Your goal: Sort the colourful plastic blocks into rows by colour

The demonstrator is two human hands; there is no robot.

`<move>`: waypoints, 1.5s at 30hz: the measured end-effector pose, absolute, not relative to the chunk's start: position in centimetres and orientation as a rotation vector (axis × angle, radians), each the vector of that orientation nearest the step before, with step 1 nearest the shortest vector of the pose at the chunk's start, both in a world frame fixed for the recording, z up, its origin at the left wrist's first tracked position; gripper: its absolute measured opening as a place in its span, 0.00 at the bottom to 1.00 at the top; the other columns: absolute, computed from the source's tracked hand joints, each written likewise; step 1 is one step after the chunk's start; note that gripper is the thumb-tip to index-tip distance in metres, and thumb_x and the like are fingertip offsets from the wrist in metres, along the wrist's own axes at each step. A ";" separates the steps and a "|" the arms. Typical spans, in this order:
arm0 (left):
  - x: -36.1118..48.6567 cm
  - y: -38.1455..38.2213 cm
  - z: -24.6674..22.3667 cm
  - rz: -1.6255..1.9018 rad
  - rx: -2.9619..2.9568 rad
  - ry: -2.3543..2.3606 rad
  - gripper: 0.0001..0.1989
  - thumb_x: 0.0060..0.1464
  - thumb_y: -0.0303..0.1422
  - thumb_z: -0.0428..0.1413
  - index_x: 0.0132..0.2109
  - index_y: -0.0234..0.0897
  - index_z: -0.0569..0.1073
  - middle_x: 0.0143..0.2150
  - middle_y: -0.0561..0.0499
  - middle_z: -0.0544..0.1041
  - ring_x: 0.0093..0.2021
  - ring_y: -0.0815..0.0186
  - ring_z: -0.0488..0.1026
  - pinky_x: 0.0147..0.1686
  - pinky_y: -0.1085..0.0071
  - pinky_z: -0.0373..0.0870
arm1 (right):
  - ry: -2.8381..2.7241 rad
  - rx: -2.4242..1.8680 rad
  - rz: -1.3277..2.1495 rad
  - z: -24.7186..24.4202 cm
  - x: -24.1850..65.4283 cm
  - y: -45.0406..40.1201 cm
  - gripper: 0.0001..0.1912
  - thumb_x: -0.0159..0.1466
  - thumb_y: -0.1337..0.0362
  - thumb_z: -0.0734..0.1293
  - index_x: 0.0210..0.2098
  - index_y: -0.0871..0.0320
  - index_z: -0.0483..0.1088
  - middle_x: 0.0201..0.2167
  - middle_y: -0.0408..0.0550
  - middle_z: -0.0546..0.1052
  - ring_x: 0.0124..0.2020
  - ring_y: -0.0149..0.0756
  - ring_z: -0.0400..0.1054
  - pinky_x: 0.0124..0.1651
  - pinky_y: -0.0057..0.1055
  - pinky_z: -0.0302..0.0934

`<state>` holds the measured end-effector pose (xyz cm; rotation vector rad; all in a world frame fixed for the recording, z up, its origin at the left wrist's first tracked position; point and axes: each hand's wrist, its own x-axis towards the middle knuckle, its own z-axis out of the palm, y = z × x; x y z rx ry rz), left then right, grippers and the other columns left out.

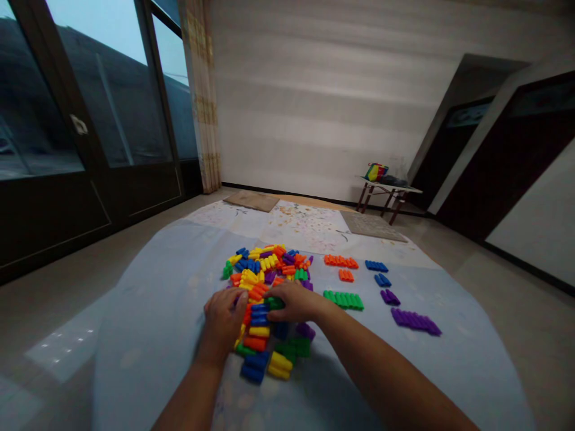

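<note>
A pile of small plastic pieces (250, 278) in blue, yellow, orange, green and purple lies on the cloth-covered table. My left hand (226, 317) rests against the pile's left side, fingers curved over orange pieces; whether it grips any is hidden. From the right, my right hand (291, 301) reaches in, its thumb and fingers around a green piece (275, 303), beside some blue pieces (259, 314). Right of the pile lie a green row (344, 300), an orange row (341, 261) and a purple row (415, 321). Nearest me are yellow pieces (280, 365) and blue pieces (255, 366).
Short groups of orange (346, 275), blue (376, 266) and purple pieces (390, 297) also lie at the right. Two flat mats (252, 200) sit at the table's far edge. A small side table (395, 187) with a colourful bag (376, 172) stands by the wall.
</note>
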<state>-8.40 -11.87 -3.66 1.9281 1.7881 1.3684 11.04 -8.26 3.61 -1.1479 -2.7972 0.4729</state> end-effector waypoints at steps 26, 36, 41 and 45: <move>-7.9 -11.7 -3.9 1.158 2.140 1.630 0.23 0.50 0.53 0.49 0.45 0.47 0.75 0.42 0.48 0.77 0.47 0.57 0.70 0.57 0.50 0.56 | -2.165 -1.139 0.496 1.7 15.7 -7.5 0.22 0.60 0.67 0.64 0.54 0.58 0.66 0.51 0.54 0.72 0.53 0.40 0.64 0.56 0.39 0.56; -8.1 -10.8 -4.1 1.250 2.119 1.571 0.26 0.44 0.58 0.52 0.44 0.49 0.75 0.43 0.50 0.77 0.48 0.55 0.70 0.57 0.49 0.56 | -2.413 -0.990 0.461 0.8 12.6 -9.6 0.16 0.60 0.65 0.66 0.49 0.57 0.69 0.45 0.49 0.76 0.48 0.35 0.68 0.51 0.29 0.58; -8.6 -11.0 -3.4 1.402 1.926 1.778 0.29 0.46 0.58 0.47 0.41 0.41 0.76 0.42 0.45 0.77 0.45 0.53 0.71 0.55 0.51 0.60 | -2.286 -1.110 0.435 1.0 15.3 -10.3 0.14 0.57 0.65 0.68 0.44 0.57 0.72 0.38 0.47 0.77 0.41 0.35 0.70 0.46 0.29 0.60; -9.3 -11.7 -3.0 1.463 1.660 1.964 0.26 0.53 0.49 0.42 0.44 0.37 0.74 0.43 0.43 0.76 0.46 0.55 0.71 0.51 0.57 0.65 | -2.139 -1.197 0.392 0.4 17.3 -10.4 0.14 0.56 0.69 0.68 0.43 0.58 0.72 0.37 0.49 0.76 0.41 0.36 0.68 0.47 0.32 0.60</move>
